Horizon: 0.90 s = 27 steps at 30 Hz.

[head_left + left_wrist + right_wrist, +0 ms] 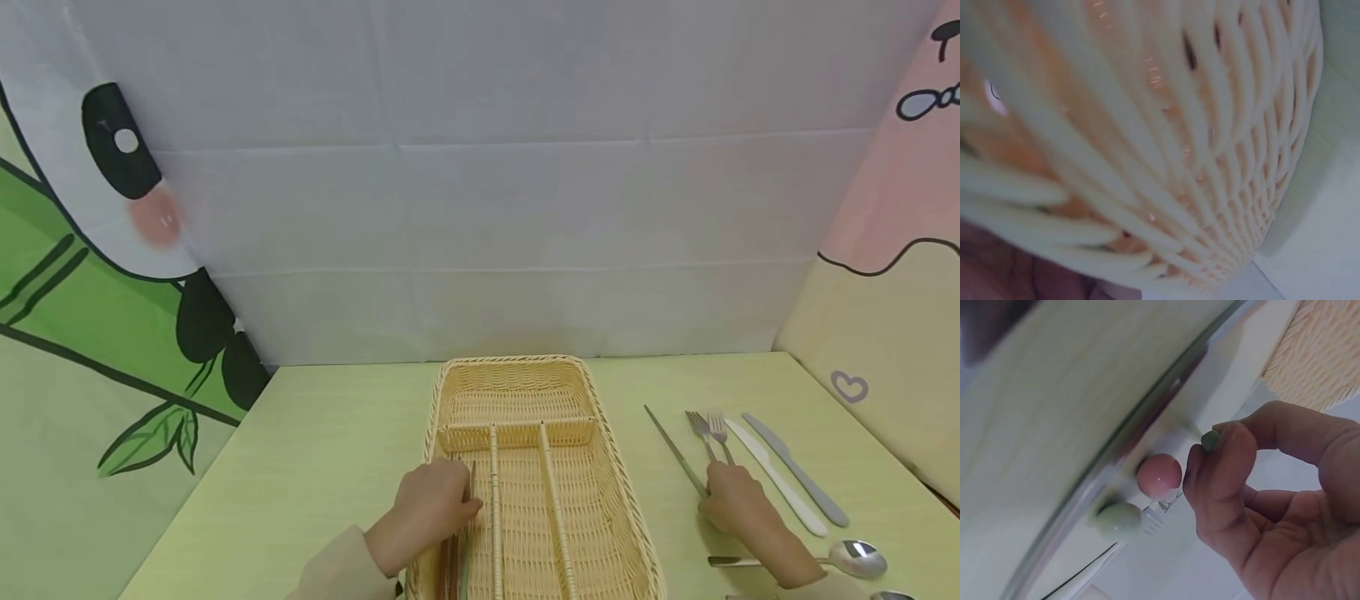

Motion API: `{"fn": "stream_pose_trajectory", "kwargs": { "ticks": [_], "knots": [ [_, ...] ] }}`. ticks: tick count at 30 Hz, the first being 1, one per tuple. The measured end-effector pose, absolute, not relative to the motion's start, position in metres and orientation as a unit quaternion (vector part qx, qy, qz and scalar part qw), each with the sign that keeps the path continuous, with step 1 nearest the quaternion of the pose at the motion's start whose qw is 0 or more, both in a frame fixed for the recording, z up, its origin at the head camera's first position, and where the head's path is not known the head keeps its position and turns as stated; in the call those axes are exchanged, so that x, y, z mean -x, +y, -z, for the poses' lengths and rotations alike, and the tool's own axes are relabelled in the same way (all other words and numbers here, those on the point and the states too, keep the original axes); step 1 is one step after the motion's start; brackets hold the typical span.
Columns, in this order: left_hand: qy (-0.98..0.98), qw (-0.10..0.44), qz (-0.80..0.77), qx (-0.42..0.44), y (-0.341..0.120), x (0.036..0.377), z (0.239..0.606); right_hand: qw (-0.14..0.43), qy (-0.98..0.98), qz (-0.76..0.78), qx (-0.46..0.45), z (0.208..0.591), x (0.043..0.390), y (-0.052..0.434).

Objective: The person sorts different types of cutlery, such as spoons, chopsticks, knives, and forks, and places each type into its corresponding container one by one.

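My left hand reaches over the left rim of a wicker basket into its left long compartment. Its fingers curl down around thin chopsticks, brown ones and a greenish one; its fingertips are hidden in the head view. In the left wrist view, the basket's woven wall covers most of that hand. My right hand is to the right of the basket, pinching a green chopstick between thumb and fingers. The chopstick's green end shows at the fingertips. Two forks lie just beyond that hand.
A white-handled knife and a grey knife lie right of the forks. A spoon rests nearer me, partly under the right wrist. Pink and green rounded ends show in the right wrist view. A pale wall closes the back.
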<state>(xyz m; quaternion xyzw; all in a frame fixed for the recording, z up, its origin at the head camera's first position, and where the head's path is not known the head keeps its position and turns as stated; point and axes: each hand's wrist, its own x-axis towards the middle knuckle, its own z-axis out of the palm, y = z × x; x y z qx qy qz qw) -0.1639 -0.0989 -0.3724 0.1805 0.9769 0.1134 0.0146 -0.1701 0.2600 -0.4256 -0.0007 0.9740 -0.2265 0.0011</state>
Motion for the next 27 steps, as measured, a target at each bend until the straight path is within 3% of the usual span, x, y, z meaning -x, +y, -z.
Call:
{"fn": "stream_pose_trajectory", "kwargs": {
  "ticks": [27],
  "knots": [
    [0.965, -0.015, -0.189, -0.182, -0.104, 0.167, 0.346, -0.029, 0.969, 0.246, -0.011, 0.415, 0.164, 0.253]
  ]
}}
